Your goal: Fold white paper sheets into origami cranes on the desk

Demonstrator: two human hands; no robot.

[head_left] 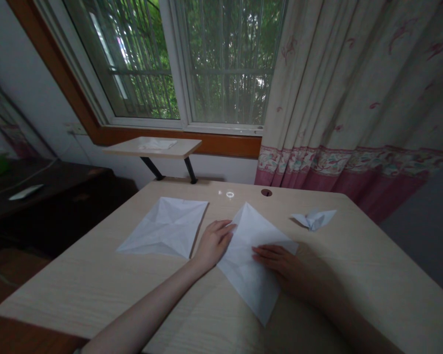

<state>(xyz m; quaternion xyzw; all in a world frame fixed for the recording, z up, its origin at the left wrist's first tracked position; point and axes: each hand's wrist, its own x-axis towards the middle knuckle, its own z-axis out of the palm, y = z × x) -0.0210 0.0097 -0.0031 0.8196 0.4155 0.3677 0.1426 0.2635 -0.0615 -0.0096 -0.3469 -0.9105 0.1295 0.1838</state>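
Near the middle of the frame a white sheet of paper (249, 260) lies on the pale table (354, 275), turned like a diamond. The left hand (214, 242) lies flat and open on its left edge; the right hand (280, 260) presses flat on its right side, gripping nothing. Left of it lies a creased sheet (164, 227); to the upper right, a small folded paper (315, 218).

- Left hand (214, 242) — palm down, fingers extended together and pointing up and to the right, fingertips pressed flat; the bare forearm runs in from the lower left.
- Right hand (280, 259) — palm down, fingers straight and pointing left, lying flat; the forearm enters from the lower right, in shadow.
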